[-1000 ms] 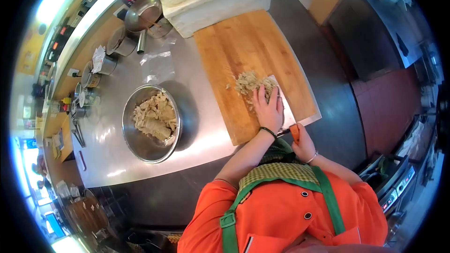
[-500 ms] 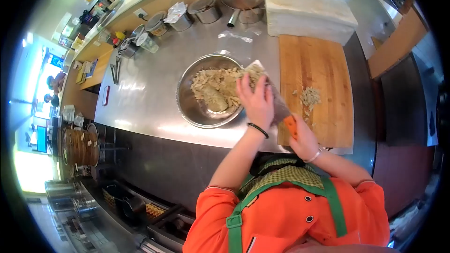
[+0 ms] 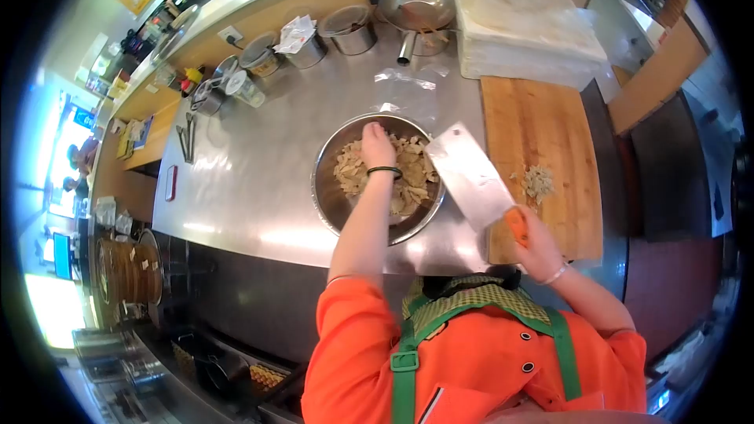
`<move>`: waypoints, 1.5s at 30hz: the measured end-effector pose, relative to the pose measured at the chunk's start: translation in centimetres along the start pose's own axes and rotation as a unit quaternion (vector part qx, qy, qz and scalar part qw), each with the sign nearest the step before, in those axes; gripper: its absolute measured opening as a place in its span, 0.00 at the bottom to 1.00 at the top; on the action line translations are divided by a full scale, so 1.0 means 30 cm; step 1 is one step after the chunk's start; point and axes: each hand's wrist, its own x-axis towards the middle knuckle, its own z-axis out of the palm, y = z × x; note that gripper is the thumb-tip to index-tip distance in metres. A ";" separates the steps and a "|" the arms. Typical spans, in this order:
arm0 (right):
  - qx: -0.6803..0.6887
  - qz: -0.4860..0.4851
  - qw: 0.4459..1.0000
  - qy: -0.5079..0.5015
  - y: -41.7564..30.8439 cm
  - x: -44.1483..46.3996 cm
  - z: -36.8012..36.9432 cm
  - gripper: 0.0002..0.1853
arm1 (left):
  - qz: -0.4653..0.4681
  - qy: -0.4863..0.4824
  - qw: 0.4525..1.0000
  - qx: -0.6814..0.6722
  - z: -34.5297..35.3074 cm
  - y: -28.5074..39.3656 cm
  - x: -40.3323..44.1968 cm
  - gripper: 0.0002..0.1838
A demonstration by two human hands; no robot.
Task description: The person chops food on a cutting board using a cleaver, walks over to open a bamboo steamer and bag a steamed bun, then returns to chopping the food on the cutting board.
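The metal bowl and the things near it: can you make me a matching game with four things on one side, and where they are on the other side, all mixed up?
Things:
1. Cleaver
2. Left hand
3. Big white box
4. Small heap of chopped bits

Places:
A. On the wooden board
B. Held by its orange handle in the right hand
C. At the far end of the wooden board
D. Reaching into the metal bowl

Right pairs: 1-B, 2-D, 3-C, 4-A
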 end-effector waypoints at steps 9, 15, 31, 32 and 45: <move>0.024 0.151 0.955 0.254 0.649 -0.286 -0.145 0.29 | 0.139 -0.175 0.963 -0.150 -0.103 0.357 -0.166 0.15; -0.026 0.190 0.948 0.256 0.795 -0.303 -0.240 0.31 | 0.237 -0.359 0.901 -0.058 0.293 0.368 -0.574 0.23; -0.130 0.066 0.989 -0.006 0.721 -0.214 -0.273 0.29 | 0.299 -0.343 0.890 0.010 0.464 0.304 -0.838 0.27; -0.139 0.081 0.987 -0.006 0.710 -0.256 -0.247 0.29 | 0.295 -0.339 0.893 0.016 0.449 0.295 -0.865 0.30; -0.025 0.302 0.946 0.114 0.441 -0.303 0.091 0.34 | 0.221 -0.252 0.923 0.189 0.515 0.349 -0.820 0.38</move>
